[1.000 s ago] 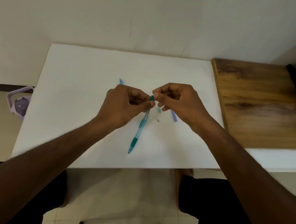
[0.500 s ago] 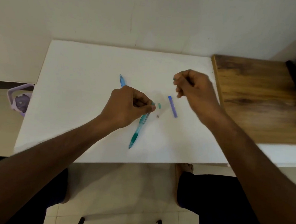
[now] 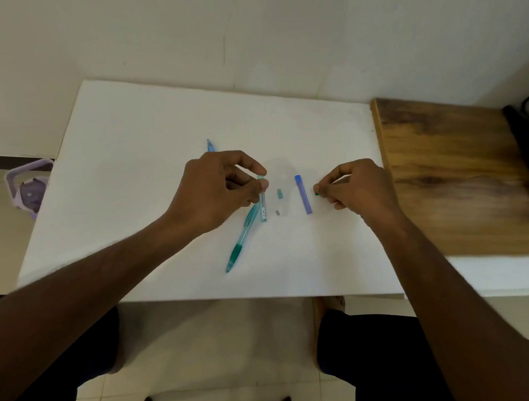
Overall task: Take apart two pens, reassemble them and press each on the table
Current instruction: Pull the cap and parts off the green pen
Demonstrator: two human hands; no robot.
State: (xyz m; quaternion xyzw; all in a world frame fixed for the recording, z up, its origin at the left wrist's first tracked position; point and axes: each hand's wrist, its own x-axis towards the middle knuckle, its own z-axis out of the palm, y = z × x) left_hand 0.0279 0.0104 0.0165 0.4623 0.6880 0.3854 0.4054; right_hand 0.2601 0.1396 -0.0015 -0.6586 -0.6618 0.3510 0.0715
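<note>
Pen tube [image 3: 262, 201] pinched in left hand [image 3: 217, 190], right hand [image 3: 356, 188] pinching green cap [image 3: 316, 193]

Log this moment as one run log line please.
left hand: holds clear tube | right hand: pinches green cap | green pen: on table

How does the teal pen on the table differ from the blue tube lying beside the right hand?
The teal pen is longer than the blue tube. The pen tapers to a tip with a dark green grip; the tube is a plain straight piece. The pen's upper end runs under the left hand; the tube lies untouched. Both rest flat on the white table.
</note>
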